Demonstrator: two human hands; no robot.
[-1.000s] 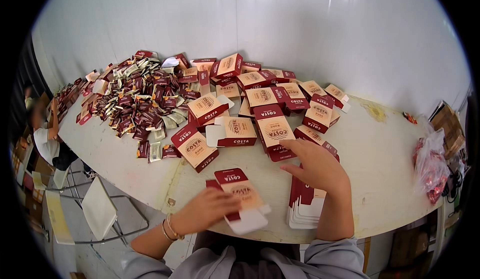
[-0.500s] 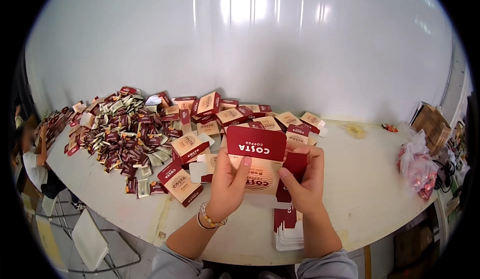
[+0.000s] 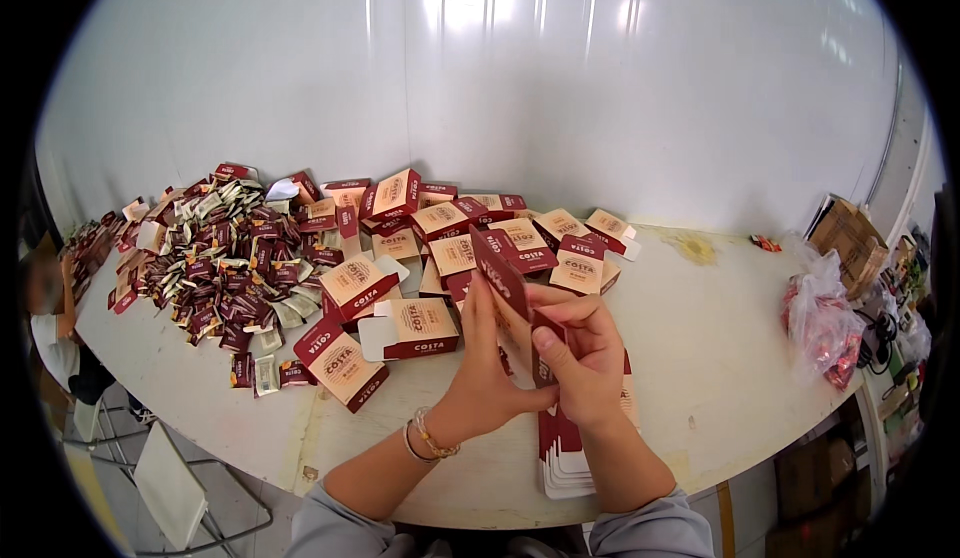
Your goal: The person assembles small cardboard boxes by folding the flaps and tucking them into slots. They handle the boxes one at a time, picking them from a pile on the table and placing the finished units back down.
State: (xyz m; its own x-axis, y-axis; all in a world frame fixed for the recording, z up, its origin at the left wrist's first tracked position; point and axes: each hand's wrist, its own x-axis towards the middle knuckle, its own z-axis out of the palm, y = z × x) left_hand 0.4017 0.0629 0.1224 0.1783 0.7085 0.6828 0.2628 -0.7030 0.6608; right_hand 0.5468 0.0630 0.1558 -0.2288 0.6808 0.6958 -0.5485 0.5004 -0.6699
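Between my two hands is a small red and cream cardboard carton (image 3: 500,270), turned nearly edge-on, with its red flap standing up at the top. The fingers of my left hand (image 3: 482,383) lie along its left face, and the thumb reaches across below it. My right hand (image 3: 583,363) pinches its right side between thumb and fingers. Part of the carton is hidden by the hands. Beneath my right wrist, a stack of flat, unfolded cartons (image 3: 566,470) lies near the table's front edge, with white flaps fanned toward me.
A large heap of small red and cream sachets (image 3: 250,263) covers the table's left side. Several formed cartons (image 3: 425,326) lie at the middle and back. Right, a plastic bag (image 3: 825,323) sits by a brown cardboard box (image 3: 846,243). Another person (image 3: 52,323) sits far left, near folding chairs (image 3: 170,483).
The carton has turned from facing me to nearly edge-on, and its sides now stand apart less flatly. My left hand has shifted right and lower, nearer my right hand. The view has moved slightly right.
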